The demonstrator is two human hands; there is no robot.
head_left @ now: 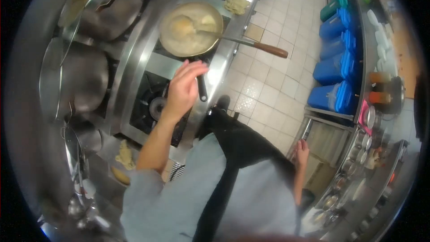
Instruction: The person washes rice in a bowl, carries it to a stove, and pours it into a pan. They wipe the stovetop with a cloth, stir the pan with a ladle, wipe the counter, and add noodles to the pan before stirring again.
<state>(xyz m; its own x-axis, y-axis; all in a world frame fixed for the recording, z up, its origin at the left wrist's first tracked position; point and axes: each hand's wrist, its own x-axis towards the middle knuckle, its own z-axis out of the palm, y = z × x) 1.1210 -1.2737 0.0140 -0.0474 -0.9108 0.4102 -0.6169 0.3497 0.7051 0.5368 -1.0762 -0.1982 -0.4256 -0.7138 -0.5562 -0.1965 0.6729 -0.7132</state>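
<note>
My left hand (183,88) is held over the front of the stove with its fingers stretched out, beside the black handle (201,88) of a frying pan (166,45). Whether the fingers touch the handle cannot be told. Pale, cloudy liquid with a yellowish piece of food (181,26) fills the pan. A utensil with a wooden handle (271,49) rests across the rim, its metal end in the liquid. On the far right, my right hand (302,150) is closed beside a low metal-framed cabinet (329,136). A narrow shiny strip (307,129) shows at its fingers, too blurred to name.
A bare burner (156,106) lies nearer to me, and a crumpled cloth (237,4) sits on the stove edge. Large pots (85,78) stand at left. Blue bins (329,96) line the right below a counter with metal bowls (349,166). Tiled floor (268,78) runs between.
</note>
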